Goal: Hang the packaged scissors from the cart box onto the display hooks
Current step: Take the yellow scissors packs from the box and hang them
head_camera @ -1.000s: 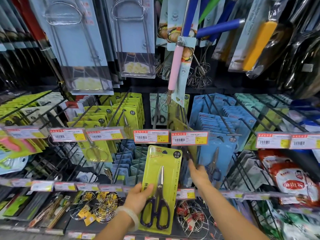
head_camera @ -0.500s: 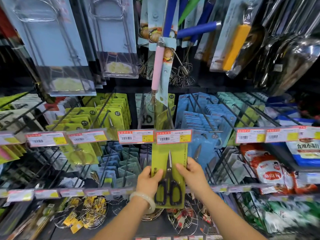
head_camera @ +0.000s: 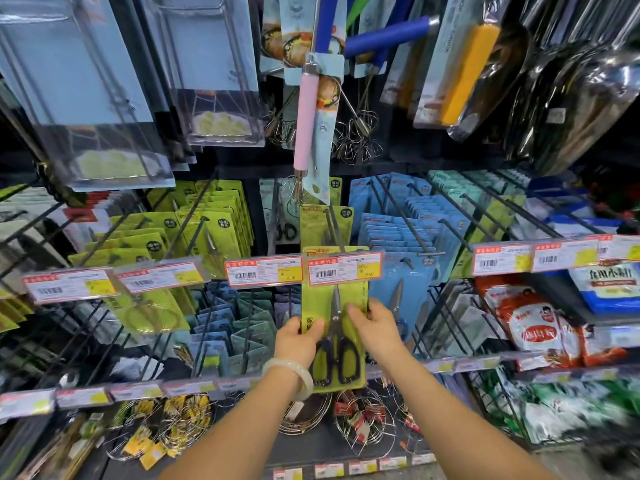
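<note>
scissors pack (head_camera: 334, 327) raised | top behind price tag (head_camera: 344, 268) | 2 hands gripping

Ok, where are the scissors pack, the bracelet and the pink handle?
scissors pack (head_camera: 313, 306): head view, bare green card left of the blades.
bracelet (head_camera: 294, 372): head view, pale band on the left wrist.
pink handle (head_camera: 306, 123): head view, middle of its length.

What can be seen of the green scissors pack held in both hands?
The green scissors pack is a flat yellow-green card, seemingly plastic-covered, with dark print down its left side. It holds scissors with silver blades pointing up and dark loop handles at the bottom. It hangs roughly upright, its top hidden behind a red-bordered price tag. The left hand grips its left edge; the right hand presses its right side.
</note>
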`<control>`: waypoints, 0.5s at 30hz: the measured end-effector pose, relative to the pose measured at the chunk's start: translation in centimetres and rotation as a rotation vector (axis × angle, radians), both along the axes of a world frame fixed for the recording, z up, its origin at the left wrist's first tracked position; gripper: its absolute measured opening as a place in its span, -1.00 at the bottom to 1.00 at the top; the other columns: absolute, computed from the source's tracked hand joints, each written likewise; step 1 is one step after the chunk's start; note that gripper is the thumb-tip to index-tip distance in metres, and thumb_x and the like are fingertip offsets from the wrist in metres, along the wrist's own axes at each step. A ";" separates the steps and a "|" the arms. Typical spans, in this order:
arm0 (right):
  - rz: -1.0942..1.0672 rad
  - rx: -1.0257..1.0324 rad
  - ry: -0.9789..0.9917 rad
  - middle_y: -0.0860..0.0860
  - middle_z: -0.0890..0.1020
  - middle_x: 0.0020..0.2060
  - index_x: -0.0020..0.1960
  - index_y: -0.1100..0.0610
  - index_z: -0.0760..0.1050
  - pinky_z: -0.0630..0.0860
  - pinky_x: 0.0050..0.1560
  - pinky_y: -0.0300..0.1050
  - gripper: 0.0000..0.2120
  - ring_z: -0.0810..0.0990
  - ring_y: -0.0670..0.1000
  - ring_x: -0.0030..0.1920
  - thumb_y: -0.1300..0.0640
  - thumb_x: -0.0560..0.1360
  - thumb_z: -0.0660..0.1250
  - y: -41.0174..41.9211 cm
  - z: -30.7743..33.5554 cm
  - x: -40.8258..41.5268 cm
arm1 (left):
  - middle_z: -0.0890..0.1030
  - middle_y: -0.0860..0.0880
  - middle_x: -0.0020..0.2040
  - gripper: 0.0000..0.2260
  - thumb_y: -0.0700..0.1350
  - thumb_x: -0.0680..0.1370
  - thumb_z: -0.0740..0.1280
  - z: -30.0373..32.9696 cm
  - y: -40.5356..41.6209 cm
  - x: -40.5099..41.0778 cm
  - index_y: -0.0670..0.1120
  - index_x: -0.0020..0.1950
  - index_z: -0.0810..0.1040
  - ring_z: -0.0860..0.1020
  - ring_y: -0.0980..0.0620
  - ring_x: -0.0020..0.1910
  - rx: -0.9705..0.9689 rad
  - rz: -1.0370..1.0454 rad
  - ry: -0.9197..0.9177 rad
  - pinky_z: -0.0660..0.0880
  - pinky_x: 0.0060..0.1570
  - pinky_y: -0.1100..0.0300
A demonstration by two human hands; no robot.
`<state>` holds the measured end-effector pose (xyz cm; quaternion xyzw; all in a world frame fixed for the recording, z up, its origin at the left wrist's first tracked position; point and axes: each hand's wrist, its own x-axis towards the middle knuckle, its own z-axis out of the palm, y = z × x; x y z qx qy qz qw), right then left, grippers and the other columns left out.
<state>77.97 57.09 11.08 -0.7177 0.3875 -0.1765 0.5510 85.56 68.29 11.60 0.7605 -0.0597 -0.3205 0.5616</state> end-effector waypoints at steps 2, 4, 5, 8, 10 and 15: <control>0.006 -0.013 0.068 0.05 0.50 -0.01 0.21 0.14 0.38 0.39 -0.01 -0.14 -0.66 0.46 0.00 -0.03 -0.05 0.55 0.24 -0.2 -0.2 0.2 | 0.61 -0.14 0.11 -0.75 -0.07 0.53 0.35 -0.4 -0.4 0.8 -0.20 0.12 0.53 0.55 -0.07 0.05 0.050 0.003 -0.024 0.46 0.15 0.11; 0.025 -0.014 0.148 0.13 0.52 0.17 0.31 0.20 0.33 0.39 0.16 -0.10 -0.58 0.50 0.08 0.16 -0.02 0.56 0.24 -0.2 -0.6 -0.4 | 0.59 -0.14 0.16 -0.65 -0.06 0.50 0.39 -0.8 -0.5 1.0 -0.22 0.20 0.50 0.55 -0.08 0.08 0.087 0.002 -0.039 0.44 0.17 0.12; 0.042 -0.030 0.204 0.15 0.49 0.26 0.37 0.22 0.27 0.38 0.23 -0.08 -0.51 0.47 0.10 0.25 -0.02 0.55 0.25 -0.3 -0.9 -1.0 | 0.57 -0.14 0.20 -0.58 -0.06 0.48 0.42 -1.2 -0.5 1.0 -0.23 0.25 0.47 0.55 -0.11 0.13 0.119 0.008 -0.047 0.42 0.19 0.10; 0.118 -0.085 0.399 0.15 0.38 0.37 0.44 0.21 0.19 0.34 0.31 -0.07 -0.44 0.39 0.13 0.35 -0.02 0.55 0.26 -1.0 -2.0 -3.7 | 0.45 -0.19 0.33 -0.32 -0.05 0.39 0.50 -2.3 -0.6 -0.2 -0.23 0.38 0.28 0.46 -0.19 0.28 0.331 -0.070 -0.043 0.40 0.30 0.02; 0.167 -0.132 0.516 0.15 0.35 0.39 0.43 0.20 0.20 0.34 0.30 -0.08 -0.46 0.37 0.14 0.36 0.01 0.55 0.26 -1.7 -2.3 -6.1 | 0.40 -0.21 0.38 -0.26 0.02 0.38 0.48 -2.9 -1.1 -2.0 -0.16 0.43 0.21 0.42 -0.21 0.32 0.533 -0.290 -0.134 0.39 0.32 -0.02; 0.200 -0.315 0.718 0.16 0.36 0.36 0.44 0.15 0.19 0.37 0.29 0.00 -0.44 0.34 0.18 0.35 0.00 0.53 0.28 -4.6 -2.5 -12.9 | 0.11 -0.13 0.53 -0.27 0.04 0.50 0.35 -1.6 -6.0 -9.4 -0.04 0.54 0.02 0.11 -0.16 0.51 0.736 -0.850 -0.682 0.13 0.48 -0.01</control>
